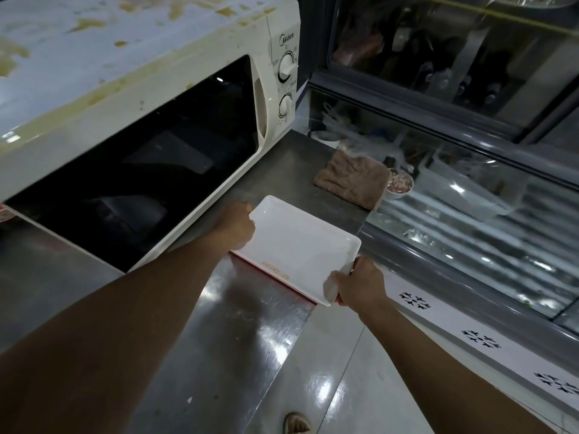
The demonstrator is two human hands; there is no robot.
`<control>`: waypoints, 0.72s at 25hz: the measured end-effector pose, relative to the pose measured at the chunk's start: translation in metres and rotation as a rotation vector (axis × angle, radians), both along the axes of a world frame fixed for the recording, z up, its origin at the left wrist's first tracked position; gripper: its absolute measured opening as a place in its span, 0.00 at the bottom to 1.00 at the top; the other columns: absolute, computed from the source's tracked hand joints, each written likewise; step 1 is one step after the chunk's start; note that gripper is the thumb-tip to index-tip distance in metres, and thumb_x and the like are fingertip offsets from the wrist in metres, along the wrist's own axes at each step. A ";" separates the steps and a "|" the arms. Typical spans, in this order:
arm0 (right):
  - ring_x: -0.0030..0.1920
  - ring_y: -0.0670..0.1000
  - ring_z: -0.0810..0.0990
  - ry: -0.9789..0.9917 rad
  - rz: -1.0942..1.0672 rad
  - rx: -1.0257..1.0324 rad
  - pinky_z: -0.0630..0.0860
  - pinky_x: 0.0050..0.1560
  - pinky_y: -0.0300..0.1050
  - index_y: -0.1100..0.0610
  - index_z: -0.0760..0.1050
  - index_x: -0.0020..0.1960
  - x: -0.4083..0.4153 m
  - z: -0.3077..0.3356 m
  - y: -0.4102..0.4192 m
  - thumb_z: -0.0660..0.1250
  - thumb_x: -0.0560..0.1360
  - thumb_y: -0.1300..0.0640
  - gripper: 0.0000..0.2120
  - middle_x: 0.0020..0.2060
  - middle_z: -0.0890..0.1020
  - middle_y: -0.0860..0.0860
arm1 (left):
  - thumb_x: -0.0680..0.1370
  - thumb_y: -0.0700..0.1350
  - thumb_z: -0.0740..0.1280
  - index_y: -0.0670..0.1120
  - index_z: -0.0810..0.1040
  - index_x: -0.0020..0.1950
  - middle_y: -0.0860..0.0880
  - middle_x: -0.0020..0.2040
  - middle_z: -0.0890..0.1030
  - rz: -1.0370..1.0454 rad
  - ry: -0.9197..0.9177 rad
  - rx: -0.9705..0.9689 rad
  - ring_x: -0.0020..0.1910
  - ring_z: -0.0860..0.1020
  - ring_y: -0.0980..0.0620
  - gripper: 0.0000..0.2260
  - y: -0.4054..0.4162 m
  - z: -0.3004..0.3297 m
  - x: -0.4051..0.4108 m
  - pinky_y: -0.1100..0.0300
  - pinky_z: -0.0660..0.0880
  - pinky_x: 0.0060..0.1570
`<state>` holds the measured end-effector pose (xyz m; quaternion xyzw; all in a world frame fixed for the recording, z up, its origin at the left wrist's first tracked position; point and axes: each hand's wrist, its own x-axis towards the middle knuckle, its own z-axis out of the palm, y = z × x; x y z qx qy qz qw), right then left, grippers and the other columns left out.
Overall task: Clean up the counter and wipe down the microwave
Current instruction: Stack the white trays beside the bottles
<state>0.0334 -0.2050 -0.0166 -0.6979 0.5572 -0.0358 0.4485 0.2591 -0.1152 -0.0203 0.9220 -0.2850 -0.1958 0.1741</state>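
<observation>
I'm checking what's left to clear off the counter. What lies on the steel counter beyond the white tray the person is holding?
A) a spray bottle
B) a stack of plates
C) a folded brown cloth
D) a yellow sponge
C: a folded brown cloth lies on the counter past the tray, near the counter's right edge.

head cam | 1 view; looks forward-down; close over counter [257, 324]

Both hands are holding a white rectangular tray [297, 245] over the steel counter [225, 324]: the left hand [236, 227] is gripping its far-left edge, the right hand [357, 281] is gripping its near-right corner. A stained white microwave [141, 89] is sitting just left. A brown cloth [352, 178] is lying beyond the tray.
</observation>
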 end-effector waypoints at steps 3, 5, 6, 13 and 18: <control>0.53 0.62 0.79 0.010 0.037 -0.046 0.78 0.51 0.59 0.65 0.67 0.60 0.001 -0.001 -0.008 0.66 0.74 0.60 0.18 0.55 0.77 0.62 | 0.77 0.38 0.62 0.40 0.77 0.52 0.46 0.46 0.75 0.024 0.022 0.020 0.38 0.71 0.51 0.07 0.004 0.004 -0.005 0.63 0.65 0.32; 0.53 0.60 0.78 0.023 0.062 -0.072 0.78 0.52 0.58 0.64 0.68 0.61 0.000 0.003 -0.015 0.66 0.75 0.60 0.17 0.56 0.78 0.61 | 0.77 0.39 0.62 0.41 0.77 0.51 0.46 0.46 0.74 0.041 0.011 0.044 0.38 0.71 0.51 0.06 0.007 0.009 -0.011 0.63 0.63 0.29; 0.54 0.60 0.78 0.025 0.079 -0.092 0.78 0.53 0.57 0.64 0.68 0.60 0.000 0.006 -0.019 0.66 0.75 0.60 0.17 0.56 0.78 0.61 | 0.77 0.39 0.62 0.42 0.76 0.49 0.47 0.45 0.73 0.056 0.003 0.046 0.36 0.71 0.52 0.05 0.008 0.012 -0.014 0.64 0.62 0.27; 0.56 0.63 0.77 -0.029 0.156 -0.266 0.73 0.51 0.50 0.66 0.71 0.59 0.010 0.060 -0.039 0.62 0.76 0.59 0.14 0.56 0.78 0.64 | 0.75 0.39 0.62 0.40 0.77 0.46 0.41 0.50 0.81 0.165 -0.028 -0.012 0.51 0.78 0.42 0.05 0.024 0.067 -0.025 0.58 0.71 0.44; 0.54 0.62 0.78 -0.060 0.196 -0.410 0.73 0.51 0.50 0.66 0.74 0.58 0.019 0.115 -0.040 0.60 0.77 0.59 0.14 0.54 0.80 0.64 | 0.73 0.36 0.63 0.38 0.77 0.41 0.38 0.47 0.81 0.187 -0.054 -0.128 0.50 0.79 0.39 0.04 0.043 0.132 -0.031 0.55 0.73 0.43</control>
